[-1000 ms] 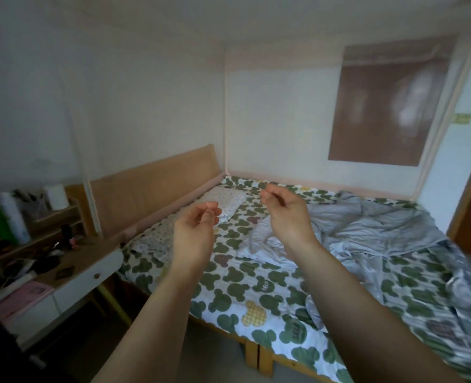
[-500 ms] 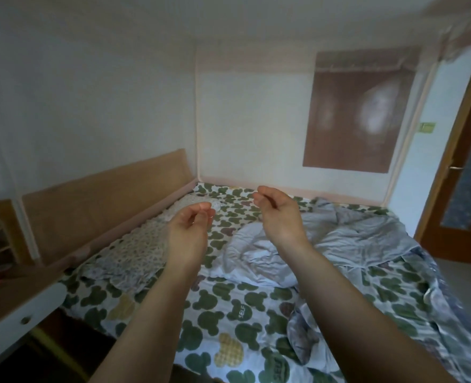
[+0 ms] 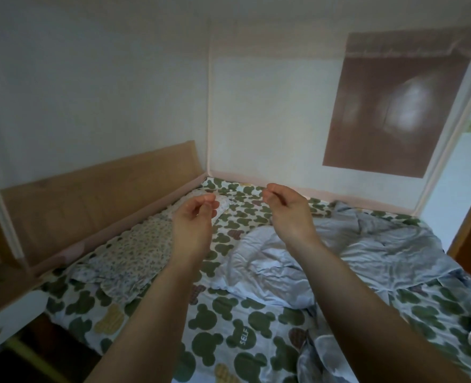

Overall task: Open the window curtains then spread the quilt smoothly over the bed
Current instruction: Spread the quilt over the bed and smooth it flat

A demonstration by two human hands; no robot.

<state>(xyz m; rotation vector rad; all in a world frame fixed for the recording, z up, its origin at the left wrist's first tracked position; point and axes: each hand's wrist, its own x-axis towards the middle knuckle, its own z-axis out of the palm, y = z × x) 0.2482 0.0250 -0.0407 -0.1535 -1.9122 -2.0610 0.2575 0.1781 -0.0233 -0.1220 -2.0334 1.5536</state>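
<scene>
Brown fabric curtain (image 3: 394, 106) on the far wall: hangs drawn shut, daylight glowing through, so step one looks undone. Grey crumpled quilt (image 3: 367, 250): lies heaped on the right half of the bed, over a white sheet printed with green mouse heads (image 3: 223, 322), not spread. Left hand (image 3: 192, 217) and right hand (image 3: 286, 211): raised side by side above the mattress, near each other but apart, thumbs pinched narrow against fingertips; cannot tell whether anything thin sits between them.

Likely trouble from here:
- Reaching the curtain means leaning across the bed; risks kneeling on the quilt and pinning it, or rucking the sheet.
- Pale pink net frame post (image 3: 209, 106) stands at the far corner; possibly sheer netting in the way, too faint to confirm. Could snag a hasty reach.
- Tugging the quilt from one bunched fold probably twists it instead of flattening it; may also drag the small floral pillow (image 3: 134, 244) beside the wooden headboard (image 3: 90, 189).
- Quilt's near right edge looks close to the mattress side; could slide off.
</scene>
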